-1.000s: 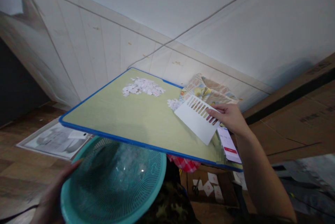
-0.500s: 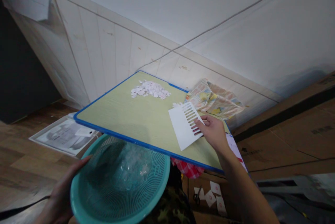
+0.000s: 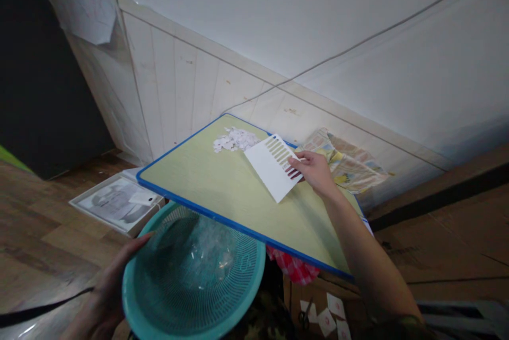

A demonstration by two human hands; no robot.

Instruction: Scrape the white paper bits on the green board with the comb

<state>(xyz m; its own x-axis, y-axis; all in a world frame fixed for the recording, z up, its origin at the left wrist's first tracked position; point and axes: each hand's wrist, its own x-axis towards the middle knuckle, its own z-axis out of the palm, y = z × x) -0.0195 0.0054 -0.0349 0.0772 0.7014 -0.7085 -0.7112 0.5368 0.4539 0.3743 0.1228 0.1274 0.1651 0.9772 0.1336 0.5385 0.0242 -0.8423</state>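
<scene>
My right hand [image 3: 316, 173] pinches the right edge of a white card with a row of slots [image 3: 265, 173], held tilted above the yellow-green tabletop [image 3: 199, 175]. Below the table's near edge is a round teal plastic basket [image 3: 181, 308] with crumpled clear plastic [image 3: 210, 258] inside. My left hand [image 3: 107, 287] grips the basket's left rim, thumb on top; its other fingers are mostly hidden. On the far part of the table lies a pile of small white paper pieces [image 3: 234, 139], just beyond the card's left corner.
Patterned cloth [image 3: 350, 165] lies at the table's far right, by the wall. A white open box [image 3: 115, 202] sits on the floor at left. Scissors [image 3: 304, 319] and several white cards [image 3: 326, 322] lie below the table. Cardboard boxes [image 3: 449, 234] stand at right.
The right hand has moved the slotted card up and leftward over the table, closer to the paper pile. My left hand stays on the basket rim. The whole view has shifted slightly.
</scene>
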